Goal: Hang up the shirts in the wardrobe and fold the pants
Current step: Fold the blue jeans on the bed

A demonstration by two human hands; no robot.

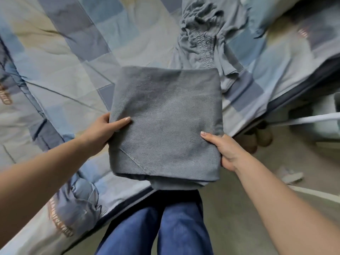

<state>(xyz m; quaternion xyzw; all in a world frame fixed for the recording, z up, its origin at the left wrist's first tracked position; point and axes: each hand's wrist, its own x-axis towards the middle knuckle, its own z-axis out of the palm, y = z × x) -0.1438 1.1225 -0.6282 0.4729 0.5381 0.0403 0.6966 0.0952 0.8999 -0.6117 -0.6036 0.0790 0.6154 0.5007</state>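
Folded grey denim pants sit centre, over the patchwork quilted bed edge. Crumpled grey smocked garment lies on the bed at one o'clock, behind them.

Both bare arms reached forward, the left hand and right hand each pinching opposite edges of the folded pants, thumbs on top

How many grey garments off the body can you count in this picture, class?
2. The folded grey pants are held between the left hand and right hand; a crumpled grey garment lies on the bed beyond. Others may lie out of view.
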